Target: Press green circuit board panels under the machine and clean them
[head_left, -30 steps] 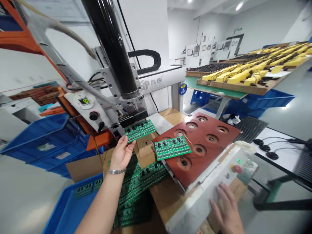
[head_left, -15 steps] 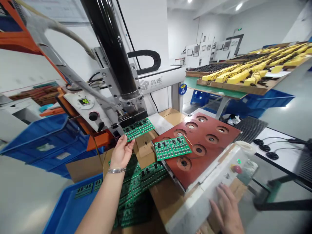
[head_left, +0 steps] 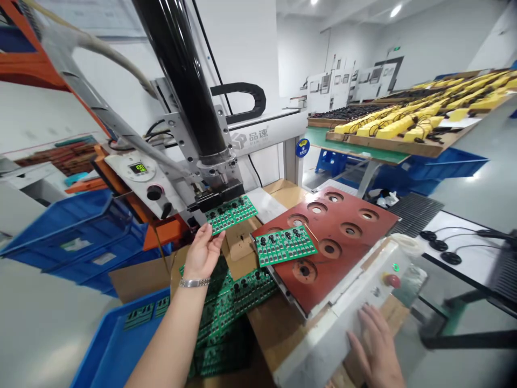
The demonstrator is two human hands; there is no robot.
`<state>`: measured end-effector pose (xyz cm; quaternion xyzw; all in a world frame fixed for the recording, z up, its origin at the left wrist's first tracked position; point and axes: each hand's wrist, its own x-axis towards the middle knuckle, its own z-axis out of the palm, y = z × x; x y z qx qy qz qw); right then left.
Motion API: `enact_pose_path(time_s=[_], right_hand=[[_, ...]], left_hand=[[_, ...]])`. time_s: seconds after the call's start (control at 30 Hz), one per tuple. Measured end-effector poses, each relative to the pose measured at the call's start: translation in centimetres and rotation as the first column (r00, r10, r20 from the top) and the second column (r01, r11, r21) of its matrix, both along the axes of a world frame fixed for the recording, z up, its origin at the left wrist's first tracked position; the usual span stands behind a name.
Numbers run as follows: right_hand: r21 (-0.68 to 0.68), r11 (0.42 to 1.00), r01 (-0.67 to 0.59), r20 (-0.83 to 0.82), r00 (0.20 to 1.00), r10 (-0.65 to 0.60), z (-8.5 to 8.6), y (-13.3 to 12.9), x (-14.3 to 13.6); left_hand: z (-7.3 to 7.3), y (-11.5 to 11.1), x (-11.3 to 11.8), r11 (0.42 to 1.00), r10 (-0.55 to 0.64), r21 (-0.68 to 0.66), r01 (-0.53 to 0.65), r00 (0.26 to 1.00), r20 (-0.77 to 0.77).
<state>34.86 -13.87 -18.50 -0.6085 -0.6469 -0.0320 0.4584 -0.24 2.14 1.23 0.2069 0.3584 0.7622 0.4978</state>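
Note:
Under the machine head [head_left: 220,180], my left hand [head_left: 205,250] is closed on the near left end of a green circuit board [head_left: 233,214], thumb and fingers at its edge. Small black parts stand along the board's far side, close to the head. My right hand [head_left: 377,342] lies with its fingers apart on the pale front panel [head_left: 335,334], below a red button [head_left: 391,280]. Another circuit board [head_left: 286,247] rests across the left edge of a reddish-brown plate [head_left: 343,256] with round recesses.
Stacked circuit boards [head_left: 226,310] fill the space below my left hand, beside a blue bin [head_left: 117,345]. Further left are stacked blue crates [head_left: 81,242]. A controller with a lit display [head_left: 139,168] hangs beside the head. Trays of yellow parts [head_left: 420,126] stand far right.
The board in my left hand has shifted very slightly to the right. My right hand and the board on the plate look unmoved.

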Motion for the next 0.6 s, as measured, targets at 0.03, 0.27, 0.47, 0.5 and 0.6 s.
enact_pose_path(time_s=[0.03,0.27,0.47,0.5,0.6], right_hand=[[-0.001,1.0,-0.005,0.006,1.0,0.005,-0.01,-0.02,-0.01],[-0.004,1.0,-0.009,0.032,0.999,0.009,0.03,-0.06,-0.08],[0.008,1.0,-0.002,0.042,0.999,0.002,0.12,0.09,-0.07],[0.008,1.0,0.001,0.041,0.999,-0.002,0.13,0.09,-0.11],[0.004,1.0,0.012,0.036,0.999,-0.012,0.2,0.01,-0.24]], left_hand=[[0.0,-0.05,0.02,1.0,-0.004,0.003,0.004,1.0,0.002],[-0.04,-0.36,-0.3,1.0,-0.031,0.003,0.031,1.0,0.0],[0.09,-0.32,-0.51,1.0,-0.016,0.005,0.016,1.0,0.005],[0.08,-0.3,-0.51,1.0,-0.016,0.004,0.016,1.0,0.006],[0.05,-0.23,-0.48,1.0,-0.02,0.002,0.02,1.0,0.006]])
